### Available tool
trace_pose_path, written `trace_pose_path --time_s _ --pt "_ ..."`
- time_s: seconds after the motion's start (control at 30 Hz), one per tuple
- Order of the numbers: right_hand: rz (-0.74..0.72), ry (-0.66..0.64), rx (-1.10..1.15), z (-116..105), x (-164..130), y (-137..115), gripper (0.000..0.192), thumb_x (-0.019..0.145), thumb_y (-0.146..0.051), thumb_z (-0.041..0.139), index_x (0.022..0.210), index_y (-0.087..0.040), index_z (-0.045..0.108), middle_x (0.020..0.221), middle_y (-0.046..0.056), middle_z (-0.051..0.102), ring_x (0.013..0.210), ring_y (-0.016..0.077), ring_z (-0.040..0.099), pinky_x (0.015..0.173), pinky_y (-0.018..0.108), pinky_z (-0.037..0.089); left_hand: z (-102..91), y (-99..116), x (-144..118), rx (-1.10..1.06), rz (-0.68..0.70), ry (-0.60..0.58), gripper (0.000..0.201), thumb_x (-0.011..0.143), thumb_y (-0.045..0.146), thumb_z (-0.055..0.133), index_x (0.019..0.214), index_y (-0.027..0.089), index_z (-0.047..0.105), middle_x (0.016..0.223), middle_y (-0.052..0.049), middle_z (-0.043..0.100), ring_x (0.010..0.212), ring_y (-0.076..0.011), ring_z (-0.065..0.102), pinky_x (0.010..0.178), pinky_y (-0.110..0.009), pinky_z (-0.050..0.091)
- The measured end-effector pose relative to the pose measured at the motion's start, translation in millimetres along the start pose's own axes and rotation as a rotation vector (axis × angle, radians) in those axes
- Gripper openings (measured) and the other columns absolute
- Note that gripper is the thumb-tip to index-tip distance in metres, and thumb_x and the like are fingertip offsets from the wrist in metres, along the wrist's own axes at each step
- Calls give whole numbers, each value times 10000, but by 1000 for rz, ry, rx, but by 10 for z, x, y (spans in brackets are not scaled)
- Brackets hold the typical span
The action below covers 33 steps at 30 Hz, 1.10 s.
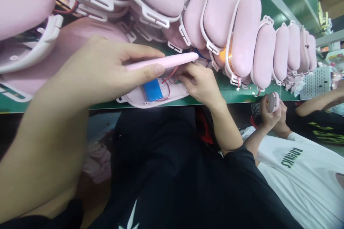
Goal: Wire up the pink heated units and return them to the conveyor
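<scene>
Between the thumb and fingers of my left hand (126, 64) is a pink plastic cover (177, 59), tilted up and seen nearly edge-on. Below it, at the bench edge, lies the other half of the casing, an open pink shell (142, 101). Inside that shell are a blue battery pack (153, 90) and thin red and black wires (168, 84). My right hand (201, 82) is at the shell's right end, under the cover's tip, with its fingers curled in near the wires. The cover and the hand itself partly hide those fingertips, and what they pinch cannot be made out.
Pink oval casings (245, 35) with pale strap-slot rims stand in a long row and piles along the green bench (268, 94). Some trail wires. At the right, a co-worker's hands (271, 114) hold a similar casing. A printed sheet (317, 83) is beyond.
</scene>
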State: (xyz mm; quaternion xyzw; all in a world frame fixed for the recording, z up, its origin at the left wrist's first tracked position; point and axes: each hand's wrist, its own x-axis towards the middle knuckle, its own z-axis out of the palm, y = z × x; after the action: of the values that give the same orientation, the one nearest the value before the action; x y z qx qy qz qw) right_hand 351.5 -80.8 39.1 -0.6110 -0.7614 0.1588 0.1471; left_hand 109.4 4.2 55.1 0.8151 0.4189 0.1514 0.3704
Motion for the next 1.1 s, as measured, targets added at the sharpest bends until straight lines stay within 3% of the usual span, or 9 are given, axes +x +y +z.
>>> trace_pose_path --time_s 0.23,0.33,0.47,0.6,0.67,0.77,0.97,1.1 --pt "-70 -18 -108 43 -171 -132 421 1013 -146 449 1323 -187 732 1365 120 697 1290 290 589 1173 500 472 5 -18 -23 10 -4 9 685 911 825 434 1276 364 784 1034 60 775 979 -223 750 1025 -326 564" --pt "-21 -23 -130 29 -254 -182 435 979 -245 564 1391 -195 694 1442 129 630 1365 338 516 1181 550 437 14 16 -44 22 -34 21 682 910 822 435 1267 358 786 1022 65 775 979 -220 749 1043 -338 569" --pt "41 -11 -120 -34 -276 -243 370 1010 -436 649 1324 -261 735 1406 107 629 1378 350 491 1168 556 424 40 55 -80 14 -41 67 678 918 821 474 1270 333 787 1013 61 772 1007 -235 744 1072 -380 558" --pt "112 119 64 10 -237 -395 328 1042 -508 647 1138 -227 787 1123 85 707 1089 223 641 1011 387 528 71 63 -115 -10 -42 83 675 914 783 510 1297 299 785 1019 19 785 925 -233 731 1001 -370 571" --pt "188 174 149 90 -195 -496 344 1043 -518 647 1056 -205 788 940 46 706 909 170 653 896 315 543 82 79 -136 -2 -38 91 667 911 769 498 1294 306 788 969 13 782 887 -236 723 978 -368 569" --pt "249 183 200 186 -132 -583 344 1049 -495 648 947 -195 780 833 15 705 824 146 643 839 285 534 89 121 -169 31 -18 119 672 928 758 472 1302 297 788 947 -3 777 886 -246 718 970 -366 560" --pt "171 166 222 0 -211 -360 195 1066 -278 615 993 -205 780 991 30 754 956 172 688 928 310 560 149 140 -233 85 80 160 563 1013 693 467 1349 346 756 1037 31 792 988 -237 749 961 -317 560" --pt "50 128 192 -97 -264 -154 162 1035 -203 625 1030 -213 787 1045 28 774 1006 190 710 965 345 566 255 47 -241 153 194 270 600 1022 712 480 1338 289 765 1065 5 800 999 -270 771 901 -347 596"
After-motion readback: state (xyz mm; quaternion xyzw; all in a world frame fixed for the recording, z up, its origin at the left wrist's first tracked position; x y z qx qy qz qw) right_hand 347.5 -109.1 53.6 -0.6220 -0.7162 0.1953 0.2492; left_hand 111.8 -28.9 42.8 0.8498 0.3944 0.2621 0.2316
